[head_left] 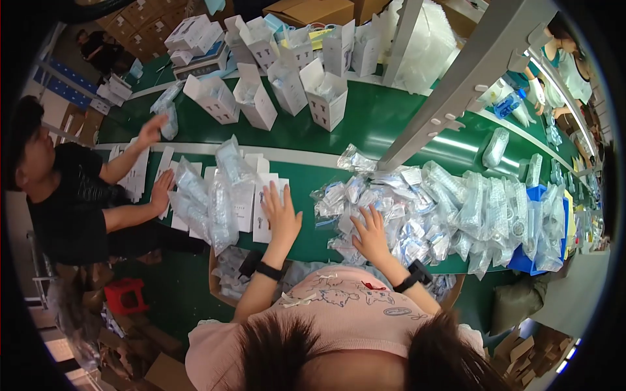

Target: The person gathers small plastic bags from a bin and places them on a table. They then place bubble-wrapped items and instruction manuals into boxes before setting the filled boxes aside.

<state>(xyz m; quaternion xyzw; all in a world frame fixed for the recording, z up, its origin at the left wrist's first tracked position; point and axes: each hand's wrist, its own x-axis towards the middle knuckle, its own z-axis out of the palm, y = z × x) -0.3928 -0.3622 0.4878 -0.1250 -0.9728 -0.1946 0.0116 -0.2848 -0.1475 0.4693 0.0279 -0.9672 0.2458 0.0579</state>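
Note:
My left hand (282, 215) is spread over the flat white cartons (244, 212) at the green table's (312, 242) front, its fingertips on or just above the printed card. Beside it, to the left, bubble-wrapped parcels (223, 212) lie on more of these cartons. My right hand (372, 236) has its fingers apart at the left side of a heap of small clear plastic bags (412, 195); small white and blue pieces show inside them. Whether it touches the bags I cannot tell. Neither hand holds anything. Further right, many bubble-wrapped parcels (486, 212) lie piled.
Open white boxes (326, 101) stand on the green belt behind. A slanting metal post (450, 88) rises beyond the bags. A blue bin (521, 262) sits at right. At left, a co-worker (72, 202) reaches over the cartons. Below the table edge is a cardboard box (214, 277) of bags.

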